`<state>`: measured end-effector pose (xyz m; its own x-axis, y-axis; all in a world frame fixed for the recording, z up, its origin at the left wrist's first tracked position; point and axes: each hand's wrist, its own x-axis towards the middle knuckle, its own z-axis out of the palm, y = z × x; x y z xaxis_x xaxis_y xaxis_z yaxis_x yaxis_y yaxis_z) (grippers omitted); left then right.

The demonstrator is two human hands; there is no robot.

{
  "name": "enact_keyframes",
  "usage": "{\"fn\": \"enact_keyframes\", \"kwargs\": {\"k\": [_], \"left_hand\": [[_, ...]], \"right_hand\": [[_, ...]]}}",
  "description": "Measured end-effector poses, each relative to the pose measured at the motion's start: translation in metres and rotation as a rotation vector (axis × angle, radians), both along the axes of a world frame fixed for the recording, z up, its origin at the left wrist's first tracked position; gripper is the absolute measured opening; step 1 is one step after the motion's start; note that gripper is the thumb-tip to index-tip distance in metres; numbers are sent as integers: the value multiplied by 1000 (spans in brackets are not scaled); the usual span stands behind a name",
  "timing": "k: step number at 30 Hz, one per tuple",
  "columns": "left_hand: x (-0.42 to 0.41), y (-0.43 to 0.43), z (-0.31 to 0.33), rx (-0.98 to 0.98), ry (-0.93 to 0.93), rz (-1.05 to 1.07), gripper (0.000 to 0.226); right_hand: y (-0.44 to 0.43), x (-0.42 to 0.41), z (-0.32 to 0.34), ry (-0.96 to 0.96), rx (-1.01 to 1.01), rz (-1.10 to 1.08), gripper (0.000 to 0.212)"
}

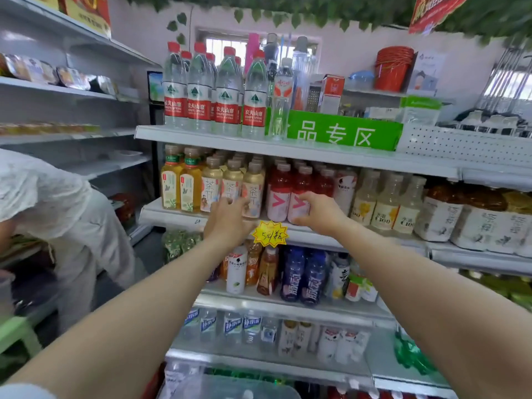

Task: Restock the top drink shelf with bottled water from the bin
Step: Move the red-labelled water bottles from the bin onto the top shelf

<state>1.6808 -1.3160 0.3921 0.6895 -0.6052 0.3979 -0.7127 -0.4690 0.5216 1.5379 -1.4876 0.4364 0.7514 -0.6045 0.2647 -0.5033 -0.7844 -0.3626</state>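
shop shelving fills the frame; water bottles stand upper centre on the top shelf. our left grip and right grip, both loosely spread and empty, hover mid-frame; we'd next lift bottles upright, labels outward.

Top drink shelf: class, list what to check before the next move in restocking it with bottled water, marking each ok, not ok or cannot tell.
1. Water in hand: not ok; left hand and right hand are at second-shelf drinks, holding no water.
2. Room on the top shelf: cannot tell; water bottles fill its front left, a green sign box sits further right.
3. Shelved water bottles upright: ok.
4. Bin located: cannot tell; only a blurred translucent shape at the bottom edge.
5. Other person out of the way: ok, off to the left.
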Motion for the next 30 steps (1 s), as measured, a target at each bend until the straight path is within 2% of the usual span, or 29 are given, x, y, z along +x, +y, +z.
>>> {"fn": "enact_keyframes", "kwargs": {"k": [9, 13, 19, 22, 25, 30], "left_hand": [[-21, 28, -178, 270, 258, 6, 60], [-28, 42, -251, 373, 378, 4, 58], [-42, 74, -354, 534, 570, 91, 60], [-54, 95, -402, 535, 662, 163, 58], [-69, 112, -441, 554, 699, 246, 64], [-90, 119, -483, 679, 657, 313, 74]], "right_hand": [[4, -15, -150, 219, 152, 14, 68], [3, -12, -224, 334, 295, 22, 65], [8, -2, -333, 510, 460, 99, 67], [14, 5, -378, 592, 525, 130, 67], [25, 9, -420, 660, 638, 154, 65], [39, 12, -478, 606, 899, 35, 64]]}}
